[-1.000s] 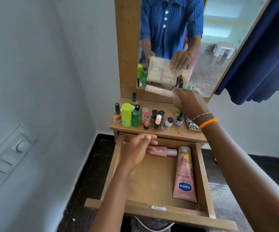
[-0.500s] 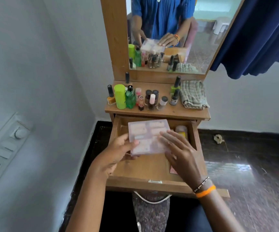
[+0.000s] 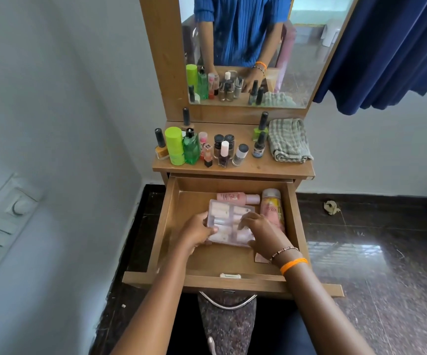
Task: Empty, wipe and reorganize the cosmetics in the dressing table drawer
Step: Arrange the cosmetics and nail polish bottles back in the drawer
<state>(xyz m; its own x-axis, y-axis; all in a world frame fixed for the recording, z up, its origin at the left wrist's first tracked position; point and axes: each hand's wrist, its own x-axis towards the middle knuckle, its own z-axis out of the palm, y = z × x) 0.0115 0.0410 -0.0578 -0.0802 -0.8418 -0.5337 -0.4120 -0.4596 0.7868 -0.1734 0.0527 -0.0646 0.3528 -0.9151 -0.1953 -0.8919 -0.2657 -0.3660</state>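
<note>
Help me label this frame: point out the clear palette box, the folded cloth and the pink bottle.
Clear palette box (image 3: 226, 216): head view, its lid.
Folded cloth (image 3: 287, 139): head view, its middle.
Pink bottle (image 3: 232, 197): head view, its body.

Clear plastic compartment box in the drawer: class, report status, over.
Left hand and right hand both gripping clear plastic compartment box, low inside open wooden drawer. Pink bottle behind, pink lotion tube right, close alongside.
</note>
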